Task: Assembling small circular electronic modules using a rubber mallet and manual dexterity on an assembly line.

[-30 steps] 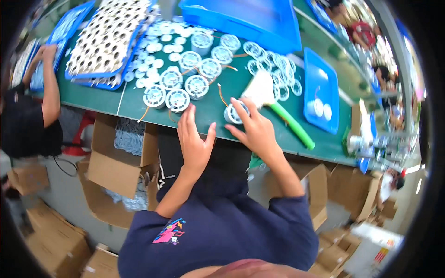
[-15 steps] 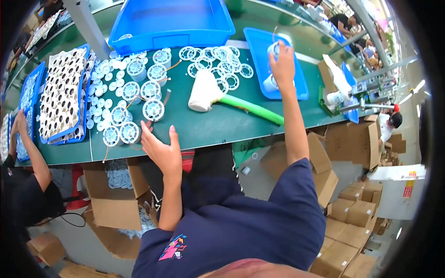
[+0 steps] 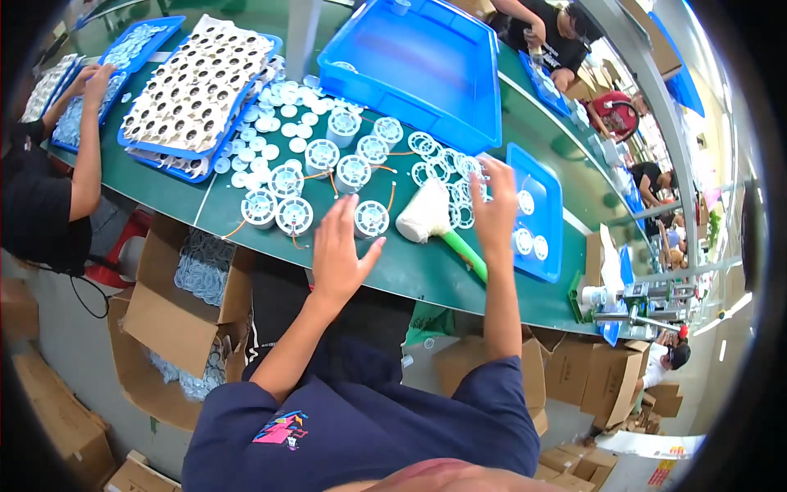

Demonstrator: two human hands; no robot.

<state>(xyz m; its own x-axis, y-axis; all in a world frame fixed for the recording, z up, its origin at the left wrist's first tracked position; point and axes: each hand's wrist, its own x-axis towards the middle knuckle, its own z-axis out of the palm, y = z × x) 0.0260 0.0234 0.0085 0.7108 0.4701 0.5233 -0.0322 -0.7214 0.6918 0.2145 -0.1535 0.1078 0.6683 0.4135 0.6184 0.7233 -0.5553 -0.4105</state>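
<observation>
My left hand (image 3: 338, 256) has its fingers stretched out, at the near side of a white motor-like cylinder (image 3: 371, 220) with a wire; whether it touches the cylinder I cannot tell. Several more such cylinders (image 3: 353, 173) with thin brown wires stand upright beyond it. My right hand (image 3: 494, 205) is over the right edge of a pile of flat white spoked rings (image 3: 441, 164); its fingers are apart and no held thing shows. Between my hands lies a mallet (image 3: 425, 213) with a white wrapped head and green handle. Three white cylinders (image 3: 523, 240) stand in the small blue tray (image 3: 551, 266).
A large blue bin (image 3: 410, 94) stands at the back. To the left are small white discs (image 3: 266, 123) and stacked moulded trays (image 3: 197, 90). A co-worker's hands (image 3: 94, 82) work at far left. Cardboard boxes (image 3: 172, 328) stand below the table; a bench press (image 3: 648, 303) is at right.
My right hand has left the cylinder in the small blue tray and come left to the rings. My left hand stays near the cylinders. The whole view has swung to the right.
</observation>
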